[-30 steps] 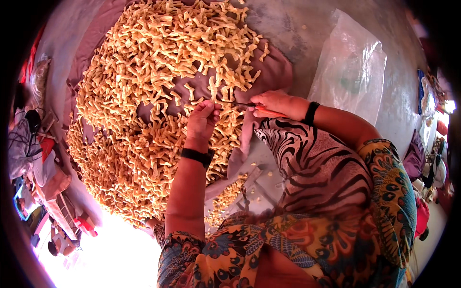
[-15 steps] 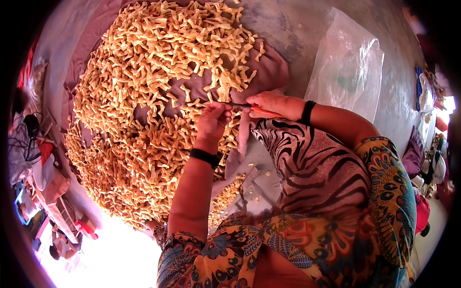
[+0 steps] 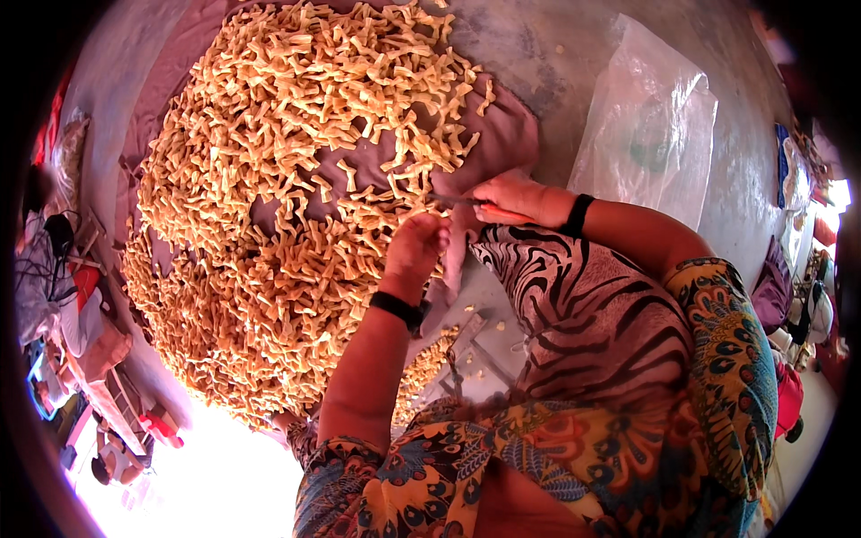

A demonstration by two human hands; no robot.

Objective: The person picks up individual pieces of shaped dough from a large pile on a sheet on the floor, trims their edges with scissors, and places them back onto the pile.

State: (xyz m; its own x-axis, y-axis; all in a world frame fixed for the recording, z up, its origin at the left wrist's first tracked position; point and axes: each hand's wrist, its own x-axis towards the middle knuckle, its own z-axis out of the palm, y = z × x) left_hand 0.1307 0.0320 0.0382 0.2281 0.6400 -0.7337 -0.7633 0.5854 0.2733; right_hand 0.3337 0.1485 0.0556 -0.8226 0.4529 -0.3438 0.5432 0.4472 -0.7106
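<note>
My right hand is closed round the orange handle of a knife. Its thin dark blade points left, over the edge of a large heap of yellow pieces. These are short, with flared ends, and their exact kind I cannot tell. Just below the blade tip, my left hand has its fingers pinched together. A small pale yellow piece shows at its fingertips, mostly hidden by them. Under the heap lies a mauve cloth.
On the grey floor at right lies a clear plastic bag. Zebra-striped fabric covers my leg. More yellow bits lie near a metal frame by my body. Assorted goods line both sides, and bright light floods the lower left.
My left hand has moved down and right, away from the blade. The right hand with the knife has shifted slightly right.
</note>
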